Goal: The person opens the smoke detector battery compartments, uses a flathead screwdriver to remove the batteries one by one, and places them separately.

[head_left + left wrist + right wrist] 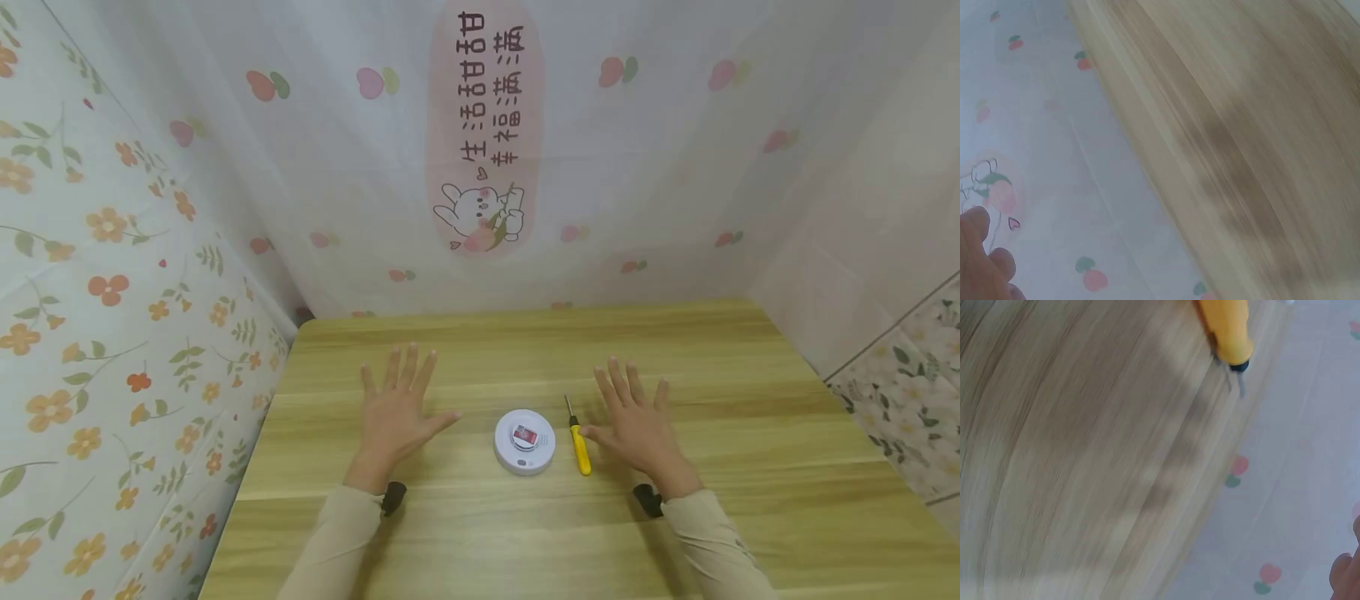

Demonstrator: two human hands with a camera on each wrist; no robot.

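A round white smoke detector [537, 457] with a red-and-white label lies on the wooden table between the two hands. Just right of it is a screwdriver [581, 450] with a yellow handle and black collar, its shaft pointing to the far edge; the right wrist view shows its yellow handle [1225, 328] at the top. My left hand [396, 417] is spread palm down left of the detector, holding nothing. Fingers spread as well, my right hand [637, 425] is over the table right of the screwdriver, its thumb overlapping the handle's edge in the head view.
The wood-grain table [465, 533] ends at a white curtain [637, 183] with fruit prints and a rabbit drawing. A flower-patterned cloth [105, 292] hangs along the left side. On the right stands a pale wall covering [862, 250] with a floral lower part.
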